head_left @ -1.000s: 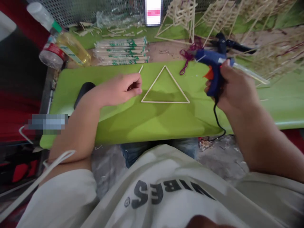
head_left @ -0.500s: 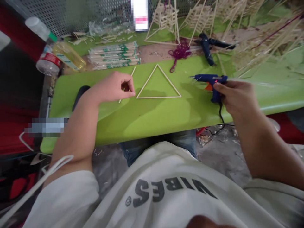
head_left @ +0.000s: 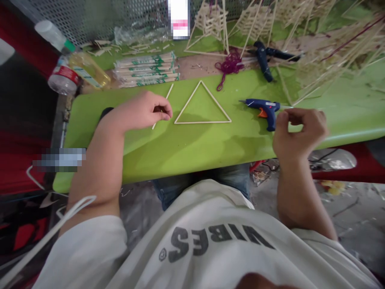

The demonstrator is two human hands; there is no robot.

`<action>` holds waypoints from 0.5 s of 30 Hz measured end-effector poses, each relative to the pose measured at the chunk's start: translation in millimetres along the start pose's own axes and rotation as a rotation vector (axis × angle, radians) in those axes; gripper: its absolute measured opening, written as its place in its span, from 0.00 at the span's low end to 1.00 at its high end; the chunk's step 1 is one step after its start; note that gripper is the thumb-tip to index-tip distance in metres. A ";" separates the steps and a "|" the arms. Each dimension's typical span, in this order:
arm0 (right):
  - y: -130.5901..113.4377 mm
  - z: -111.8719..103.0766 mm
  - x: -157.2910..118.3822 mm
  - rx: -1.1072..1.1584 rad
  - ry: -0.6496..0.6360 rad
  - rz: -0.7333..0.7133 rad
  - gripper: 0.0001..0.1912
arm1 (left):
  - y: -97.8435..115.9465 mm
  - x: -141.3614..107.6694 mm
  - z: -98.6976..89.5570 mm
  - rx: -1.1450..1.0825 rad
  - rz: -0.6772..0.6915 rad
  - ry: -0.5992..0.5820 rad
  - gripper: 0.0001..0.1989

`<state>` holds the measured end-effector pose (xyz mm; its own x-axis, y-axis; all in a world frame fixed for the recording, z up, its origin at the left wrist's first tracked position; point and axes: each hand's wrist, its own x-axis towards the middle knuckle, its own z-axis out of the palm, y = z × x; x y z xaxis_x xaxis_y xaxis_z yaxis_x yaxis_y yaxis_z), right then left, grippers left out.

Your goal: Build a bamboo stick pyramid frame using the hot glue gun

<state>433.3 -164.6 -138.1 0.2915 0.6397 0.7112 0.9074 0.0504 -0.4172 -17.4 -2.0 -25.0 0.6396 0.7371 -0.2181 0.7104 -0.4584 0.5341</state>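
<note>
On the green tabletop (head_left: 192,148) lies a triangle of thin wooden sticks (head_left: 203,122). Left of it, my left hand (head_left: 147,110) hovers with fingers curled into a pinch; anything between the fingertips is too small to make out. Partly behind that hand lies a single stick (head_left: 170,90). A blue hot glue gun (head_left: 260,105) with an orange trigger rests on its side, nozzle pointing left and red light lit. Just right of its handle is my right hand (head_left: 300,130), thumb and fingers bent together. Whether the fingertips hold anything is hidden. A clear glue stick extends behind the gun.
Packaged sticks (head_left: 147,70), loose stick pieces (head_left: 135,49) and bottles (head_left: 87,68) stand or lie at the back left. Purple string (head_left: 230,64), black pliers-like tool (head_left: 263,62) and built stick structures (head_left: 212,20) occupy the back right. A white cord (head_left: 72,210) crosses near my left arm.
My right hand has let go of the glue gun's handle, and the gun now lies on the table. My left hand has barely moved.
</note>
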 end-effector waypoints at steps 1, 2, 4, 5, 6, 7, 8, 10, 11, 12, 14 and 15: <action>-12.9 0.9 -2.2 0.043 0.058 -0.101 0.16 | 1.0 -1.6 -0.4 0.015 0.017 0.002 0.13; -24.3 2.8 -4.1 0.090 0.074 -0.188 0.16 | 1.9 -3.4 -0.2 0.033 0.040 0.016 0.14; -40.5 8.0 -7.6 0.143 -0.017 -0.304 0.14 | 3.8 -6.4 3.1 0.071 0.095 0.064 0.18; -45.0 10.6 -9.1 0.132 -0.085 -0.325 0.14 | 4.9 -7.0 6.7 0.088 0.127 0.095 0.19; -47.4 12.8 -10.3 0.102 -0.153 -0.332 0.14 | 6.0 -6.6 11.7 0.106 0.157 0.124 0.19; -48.4 14.5 -11.3 0.064 -0.219 -0.329 0.14 | 7.4 -5.0 18.0 0.125 0.180 0.148 0.18; -48.5 15.7 -11.9 0.024 -0.279 -0.316 0.15 | 8.9 -2.4 25.4 0.151 0.191 0.167 0.18; -47.9 16.5 -12.5 -0.029 -0.376 -0.294 0.16 | 12.5 5.7 42.5 0.216 0.183 0.213 0.20; -47.8 16.4 -12.4 -0.042 -0.417 -0.284 0.17 | 14.5 10.3 51.1 0.248 0.162 0.233 0.22; -47.9 16.3 -12.2 -0.050 -0.446 -0.277 0.18 | 16.3 14.9 59.1 0.269 0.134 0.251 0.26; -48.5 16.3 -11.9 -0.054 -0.472 -0.273 0.19 | 19.2 22.5 71.7 0.280 0.082 0.267 0.36; -48.8 16.7 -11.9 -0.049 -0.479 -0.282 0.19 | 20.0 25.3 75.9 0.274 0.062 0.265 0.40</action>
<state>380.5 -161.9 -135.7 -0.1247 0.8842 0.4501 0.9468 0.2418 -0.2125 35.2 -30.2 -81.9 0.6113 0.7901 0.0454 0.7478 -0.5955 0.2936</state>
